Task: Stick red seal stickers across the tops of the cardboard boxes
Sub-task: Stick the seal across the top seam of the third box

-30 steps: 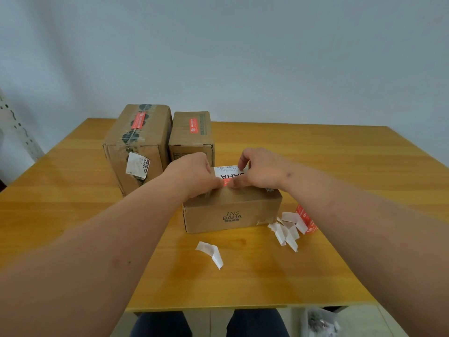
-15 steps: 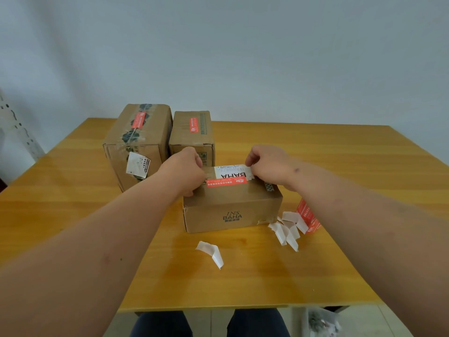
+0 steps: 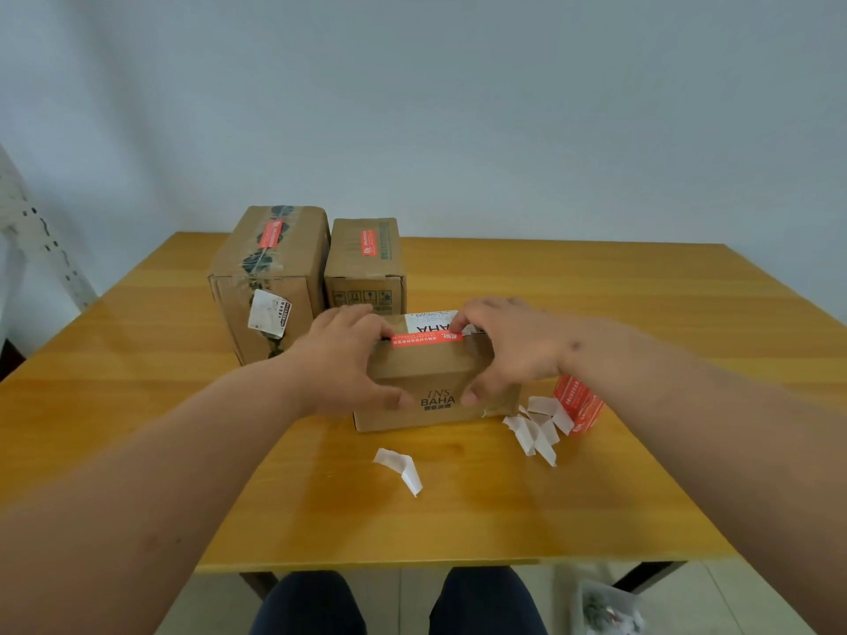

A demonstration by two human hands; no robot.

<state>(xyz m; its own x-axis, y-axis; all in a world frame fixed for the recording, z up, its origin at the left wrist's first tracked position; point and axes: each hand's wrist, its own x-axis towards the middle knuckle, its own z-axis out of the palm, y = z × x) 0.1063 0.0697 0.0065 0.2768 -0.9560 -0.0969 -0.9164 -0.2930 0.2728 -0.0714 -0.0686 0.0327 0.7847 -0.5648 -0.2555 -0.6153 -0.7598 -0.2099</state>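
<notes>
The left hand [image 3: 341, 359] grips the left end of the near cardboard box [image 3: 435, 382]: its fingers curl over the top edge and its thumb lies on the front face, beside the printed letters "INS BAHA". The right hand [image 3: 508, 350] grips the right end in the same way, with the fingers bent on the top near the end of the sticker and the thumb down on the front face. Both hands are a little blurred.

Between the two hands a red seal sticker [image 3: 427, 340] lies flat across the top of this box. It is a narrow strip with small white print. Just behind it there is a white label [image 3: 431, 322] with black letters that read upside down. The box is low, brown and matte, and it stands on the table [image 3: 596, 313], which has a smooth, glossy, yellow wooden top.

To the right of the box, a heap of white backing papers [image 3: 536, 428] lies on the table, thin and curled, and just beside it is a red pack of stickers [image 3: 578, 405]. One more folded white backing strip [image 3: 399, 469] lies in front of the box.

Behind, two other boxes stand side by side. The tall box [image 3: 270, 281] on the left carries clear wrinkled tape, a red strip on its top and a torn white label on its front. The smaller box [image 3: 365, 268] next to it also has a red strip on top.

A pale plain wall [image 3: 458, 107] is behind the table.
</notes>
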